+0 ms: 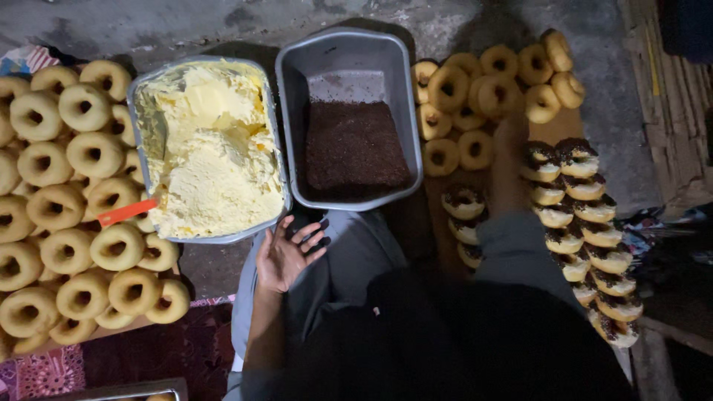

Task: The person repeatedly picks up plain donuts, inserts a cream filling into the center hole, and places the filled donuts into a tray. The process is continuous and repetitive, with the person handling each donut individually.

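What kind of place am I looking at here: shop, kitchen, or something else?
Likely a small home or backroom doughnut workshop, worked on the floor: plain doughnuts piled on a board, a tray of yellow cream, a tray of chocolate sprinkles, and finished topped doughnuts in a row.

The left hand (282, 256) lies open, palm up, on the person's grey-trousered knee (349, 256), just below the grey tub of pale yellow cream (212, 148); an orange handle (126, 212) pokes out at the tub's lower left edge. Beside it stands a second grey tub (347, 67) holding dark sprinkles (353, 148) (they fill only its nearer half). Plain doughnuts (67, 193) are piled to the left, more (490, 82) lie at upper right, and sprinkle-topped doughnuts (587, 223) run in a row down the right.
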